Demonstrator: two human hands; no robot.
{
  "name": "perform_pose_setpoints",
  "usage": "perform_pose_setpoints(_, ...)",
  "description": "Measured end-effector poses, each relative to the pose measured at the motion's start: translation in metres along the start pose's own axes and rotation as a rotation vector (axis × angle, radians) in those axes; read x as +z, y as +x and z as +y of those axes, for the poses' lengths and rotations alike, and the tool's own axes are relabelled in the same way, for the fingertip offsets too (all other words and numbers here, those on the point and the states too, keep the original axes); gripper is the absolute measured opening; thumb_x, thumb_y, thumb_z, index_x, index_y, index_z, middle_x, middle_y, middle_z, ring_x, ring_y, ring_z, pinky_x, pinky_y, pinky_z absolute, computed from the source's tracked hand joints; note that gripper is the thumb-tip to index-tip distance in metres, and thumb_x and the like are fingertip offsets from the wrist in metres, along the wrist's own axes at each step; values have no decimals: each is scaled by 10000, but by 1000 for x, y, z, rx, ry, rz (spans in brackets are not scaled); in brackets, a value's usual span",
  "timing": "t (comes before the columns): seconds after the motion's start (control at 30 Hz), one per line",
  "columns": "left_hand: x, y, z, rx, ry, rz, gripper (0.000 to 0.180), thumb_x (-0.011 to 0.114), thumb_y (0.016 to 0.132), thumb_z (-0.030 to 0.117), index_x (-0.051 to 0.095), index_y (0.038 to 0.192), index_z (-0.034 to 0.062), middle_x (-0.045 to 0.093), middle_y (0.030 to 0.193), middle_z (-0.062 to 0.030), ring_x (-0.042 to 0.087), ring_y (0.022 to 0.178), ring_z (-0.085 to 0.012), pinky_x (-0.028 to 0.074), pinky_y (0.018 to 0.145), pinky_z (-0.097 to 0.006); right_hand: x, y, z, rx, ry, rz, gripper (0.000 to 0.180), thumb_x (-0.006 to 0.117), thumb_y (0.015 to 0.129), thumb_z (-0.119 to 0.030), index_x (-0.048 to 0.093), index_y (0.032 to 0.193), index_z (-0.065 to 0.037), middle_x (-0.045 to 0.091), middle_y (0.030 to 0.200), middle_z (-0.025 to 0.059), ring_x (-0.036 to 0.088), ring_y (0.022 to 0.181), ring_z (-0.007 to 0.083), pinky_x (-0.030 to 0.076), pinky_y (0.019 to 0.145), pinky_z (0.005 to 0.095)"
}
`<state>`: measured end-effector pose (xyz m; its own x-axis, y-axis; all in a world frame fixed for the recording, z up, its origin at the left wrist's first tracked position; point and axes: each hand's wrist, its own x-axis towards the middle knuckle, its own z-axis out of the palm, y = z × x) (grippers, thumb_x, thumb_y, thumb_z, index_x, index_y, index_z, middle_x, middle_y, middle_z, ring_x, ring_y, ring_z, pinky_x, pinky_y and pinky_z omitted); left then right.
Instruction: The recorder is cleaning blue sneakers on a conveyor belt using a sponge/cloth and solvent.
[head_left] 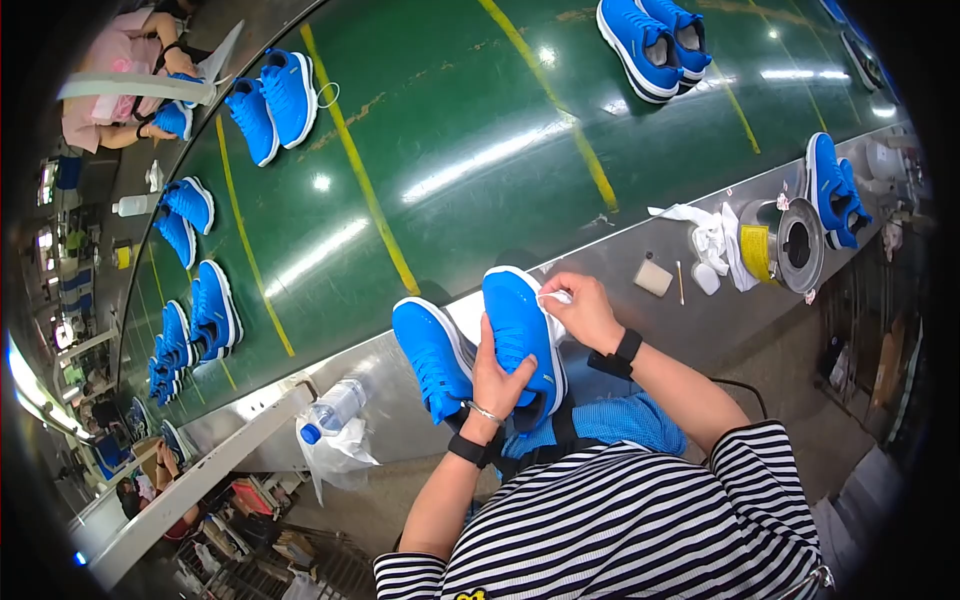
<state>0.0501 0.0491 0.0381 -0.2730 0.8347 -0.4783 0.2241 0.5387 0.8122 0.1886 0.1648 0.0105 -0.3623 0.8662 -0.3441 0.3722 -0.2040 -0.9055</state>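
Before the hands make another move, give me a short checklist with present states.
1. Left hand gripping the blue lace-up sneaker: ok.
2. Right hand pinching the small white wad: ok.
3. One hand free: not ok, both are occupied.
4. Matching blue sneaker beside it, on the left: ok.
5. Cotton swab apart from the right hand: ok.
6. Sneaker's edge behind the right hand spotless: cannot tell, partly hidden.

My two hands [497, 382], two blue shoes [424, 345] before me, one blue-capped bottle [341, 402], one cotton swab [681, 284], one metal pot [812, 226]
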Motion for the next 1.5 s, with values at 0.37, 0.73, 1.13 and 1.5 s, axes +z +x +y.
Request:
perform_pose_setpoints(0.37,-2,-2,6,-23,-7,-10,865,660,694,123,147,1374,-29,477,1200,-238,516,1071,-278,423,886,-331,-4,14,-12,-60,-39,-5,100,623,712,-103,652,788,-44,604,807,131,582,769,289,452,727,353)
perform_pose_setpoints(0.73,-4,-2,7,-18,-31,-8,866,660,694,133,147,1371,-38,467,1210,-240,517,1067,-284,417,894,-333,-12,-6,-10,-77,-6,-48,118,643,730,-68,665,845,-75,571,854,67,562,762,189,445,665,282)
perform_pose_setpoints(1.13,0,-1,-5,38,26,15,880,659,704,118,122,1393,9,490,1201,-199,540,1027,-234,442,860,-311,-1,2,8,-7,41,0,78,678,712,-85,656,779,-50,596,780,53,564,739,139,433,656,265)
perform_pose_setpoints(1.5,0,-2,-1,-12,24,30,875,669,681,148,162,1374,-20,457,1185,-240,502,1060,-314,408,894,-358,-4,-4,-4,-35,-60,-27,47,624,703,-83,625,736,-50,568,752,122,566,757,296,441,679,373)
